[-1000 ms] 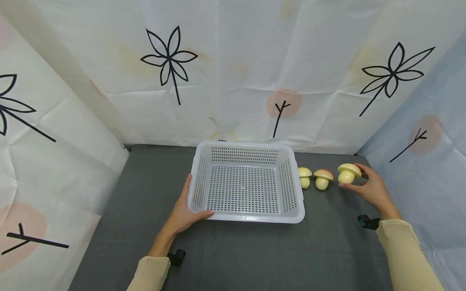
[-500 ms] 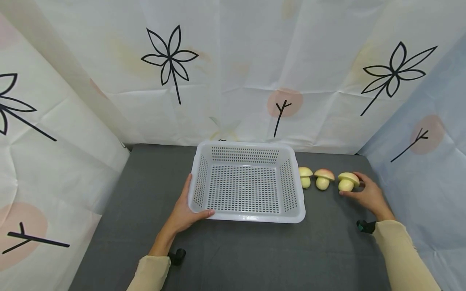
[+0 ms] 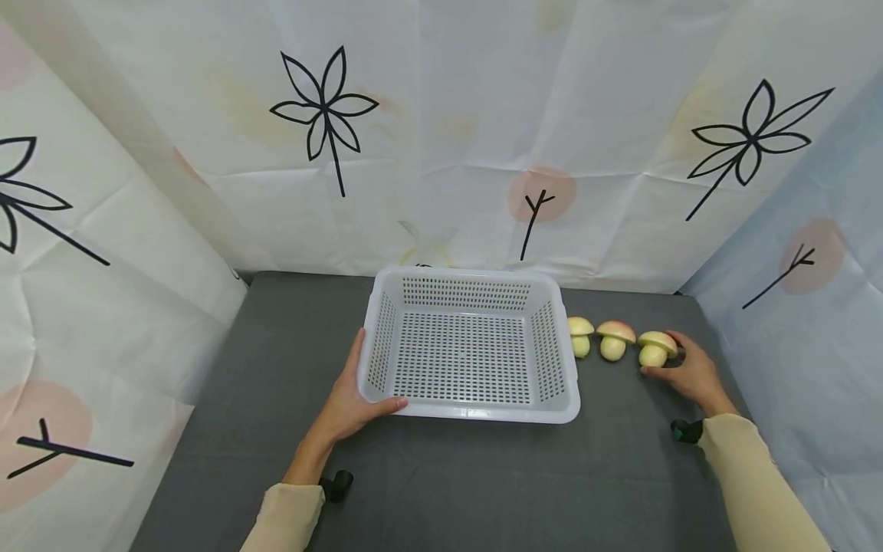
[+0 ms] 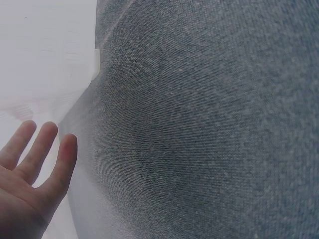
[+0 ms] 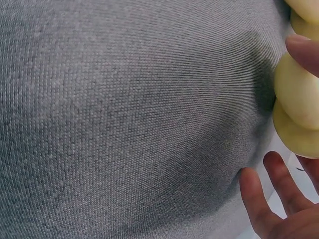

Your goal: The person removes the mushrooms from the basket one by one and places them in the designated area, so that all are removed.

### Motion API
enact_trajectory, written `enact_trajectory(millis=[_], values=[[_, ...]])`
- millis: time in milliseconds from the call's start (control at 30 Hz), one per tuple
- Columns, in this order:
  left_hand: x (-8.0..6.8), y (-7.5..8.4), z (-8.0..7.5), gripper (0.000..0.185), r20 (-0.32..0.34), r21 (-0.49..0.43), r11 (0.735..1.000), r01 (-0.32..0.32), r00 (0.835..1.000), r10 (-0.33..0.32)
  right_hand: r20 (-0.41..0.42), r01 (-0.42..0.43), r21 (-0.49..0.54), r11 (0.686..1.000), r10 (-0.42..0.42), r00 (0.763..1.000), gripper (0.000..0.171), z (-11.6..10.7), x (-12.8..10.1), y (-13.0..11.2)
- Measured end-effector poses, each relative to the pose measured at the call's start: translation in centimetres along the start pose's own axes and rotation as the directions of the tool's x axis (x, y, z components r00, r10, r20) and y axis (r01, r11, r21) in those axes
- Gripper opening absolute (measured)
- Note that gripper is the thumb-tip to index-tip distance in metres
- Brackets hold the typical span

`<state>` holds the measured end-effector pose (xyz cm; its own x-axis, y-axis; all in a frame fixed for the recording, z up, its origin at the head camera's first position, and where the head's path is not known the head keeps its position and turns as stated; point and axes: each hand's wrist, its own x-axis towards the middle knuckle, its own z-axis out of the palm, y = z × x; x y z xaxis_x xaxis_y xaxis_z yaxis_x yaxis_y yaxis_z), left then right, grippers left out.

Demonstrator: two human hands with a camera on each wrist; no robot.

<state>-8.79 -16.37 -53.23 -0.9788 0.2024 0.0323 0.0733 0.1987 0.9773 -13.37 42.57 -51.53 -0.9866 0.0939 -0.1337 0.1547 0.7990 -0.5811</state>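
Note:
A white perforated plastic basket [image 3: 469, 412] sits on the grey table. My left hand [image 3: 348, 406] holds its front left corner, thumb on the front rim and index finger along the left side. In the left wrist view the other fingers [image 4: 63, 164] spread beside the basket wall [image 4: 50, 55]. To the right of the basket my right hand [image 3: 695, 376] pinches a pale yellow toy mushroom [image 3: 651, 355] between thumb and index finger. The right wrist view shows the mushroom [image 5: 299, 92] upside down in the picture, with the remaining fingers [image 5: 256, 194] apart from it.
Beside the held one, a toy mushroom with a reddish cap [image 3: 612, 346] stands upright. Another yellow mushroom [image 3: 580, 345] is against the basket's right side, partly hidden by its rim. White patterned cloth [image 3: 441, 138] walls the table's back and sides.
My right hand has lowered the mushroom toward the table and shifted it slightly left, closer to the reddish one. The left hand and basket have stayed in place.

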Motion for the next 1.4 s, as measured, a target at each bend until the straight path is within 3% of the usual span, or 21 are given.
enact_trajectory(millis=[933,1400], values=[[0.06,-0.26,0.02,0.137,-0.006,-0.038,0.999,-0.005,1.0,0.005,-0.017,-0.001,-0.017,1.0,0.0,1.0,0.102,0.73,0.32,-0.17],[-0.08,0.09,0.08,0.137,-0.023,0.003,1.0,0.019,1.0,-0.018,-0.025,-0.005,-0.024,1.0,0.005,1.0,0.104,0.69,0.48,-0.11]])
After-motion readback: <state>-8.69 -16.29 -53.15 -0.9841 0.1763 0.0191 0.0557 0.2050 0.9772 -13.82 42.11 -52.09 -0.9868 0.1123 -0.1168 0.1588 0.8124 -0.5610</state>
